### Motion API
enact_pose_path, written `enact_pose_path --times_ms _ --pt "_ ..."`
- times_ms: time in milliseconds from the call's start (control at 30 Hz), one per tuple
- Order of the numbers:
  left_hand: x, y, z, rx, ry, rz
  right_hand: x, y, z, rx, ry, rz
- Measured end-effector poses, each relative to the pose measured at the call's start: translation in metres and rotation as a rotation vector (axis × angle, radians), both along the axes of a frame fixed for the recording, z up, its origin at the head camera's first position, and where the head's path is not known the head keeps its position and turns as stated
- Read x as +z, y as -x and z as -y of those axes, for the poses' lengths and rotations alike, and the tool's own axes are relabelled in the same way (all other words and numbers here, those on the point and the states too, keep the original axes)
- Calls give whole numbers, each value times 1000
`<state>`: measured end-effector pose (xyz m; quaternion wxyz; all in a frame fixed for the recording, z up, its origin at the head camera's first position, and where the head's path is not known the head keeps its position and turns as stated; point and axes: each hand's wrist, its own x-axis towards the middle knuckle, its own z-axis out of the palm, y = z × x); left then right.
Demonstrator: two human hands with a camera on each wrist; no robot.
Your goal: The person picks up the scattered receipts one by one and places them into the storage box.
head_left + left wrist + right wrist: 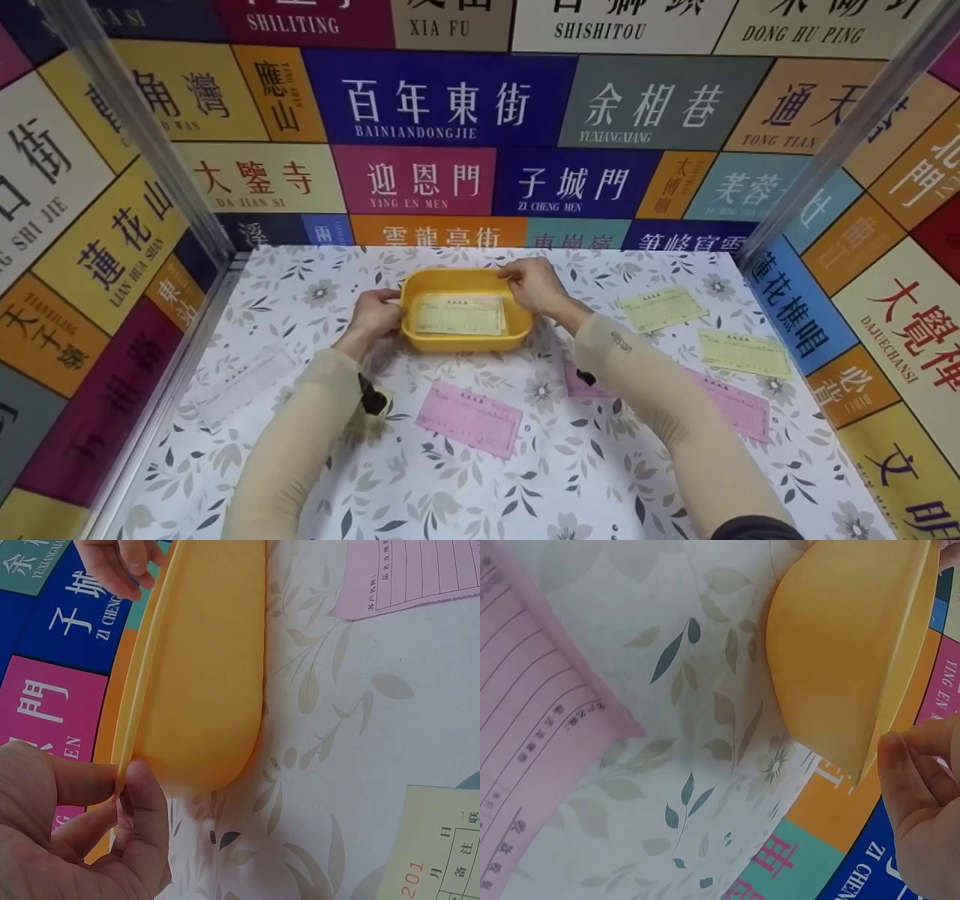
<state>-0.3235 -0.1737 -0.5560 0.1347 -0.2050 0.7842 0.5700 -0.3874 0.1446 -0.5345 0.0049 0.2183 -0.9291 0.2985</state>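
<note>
Yellow basin (pixel 469 343), plastic-looking, smooth walls, rounded corners, lipped rim, at the far part of the floral-print cloth (pixel 450 487); can't tell if resting or slightly raised. Left hand (pixel 377 313) pinches the rim at the left end, thumb against fingers. Right hand (pixel 536 285) pinches the rim at the far right corner. Inside: pale printed slip (pixel 459 315), thin rectangular paper. Outside, flat on cloth: pink slip (pixel 471 418) nearer the person, slightly askew; yellow slips (pixel 664 308) to the right; whitish slip (pixel 246 384) left, faint print.

Soft, even light; dimmer wrist views
</note>
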Motion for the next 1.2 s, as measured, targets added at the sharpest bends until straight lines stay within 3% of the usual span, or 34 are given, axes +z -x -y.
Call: enact_pose_path --times_ms 233,667,967,1200 --pt "0 -2 -1 -9 17 -38 8 -4 -16 -2 22 -35" --pt "1 0 -1 -1 0 22 15 -11 -52 70 0 -42" --pt "0 1 0 6 -16 23 14 -18 -77 88 -43 -7" --pt "-5 1 0 -6 6 -29 17 -28 -99 101 -78 56"
